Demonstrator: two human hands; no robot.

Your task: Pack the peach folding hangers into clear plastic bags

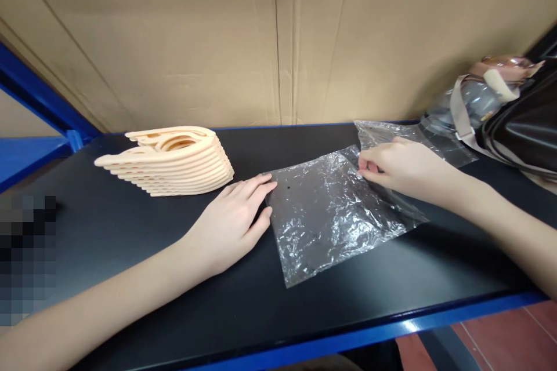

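A clear plastic bag [322, 214] lies flat on the black tabletop [243, 313], wrinkled and shiny. My left hand [237, 217] rests at its left edge, fingers spread, fingertips touching the edge. At the bag's upper right, my right hand [391, 168] has its fingers curled and pinched at the plastic; the pinch point is partly hidden. Behind that hand lies a second clear bag [452, 148]. Left of the bags stands a neat stack of peach-coloured curved plastic pieces [187, 165], close behind my left hand.
Cardboard [195, 40] lines the back. A clear bottle with a strap [476, 98] and a black bag [526, 133] sit at the right. The table has a blue front edge [348, 336]; a blue frame post [39, 93] slants at the left.
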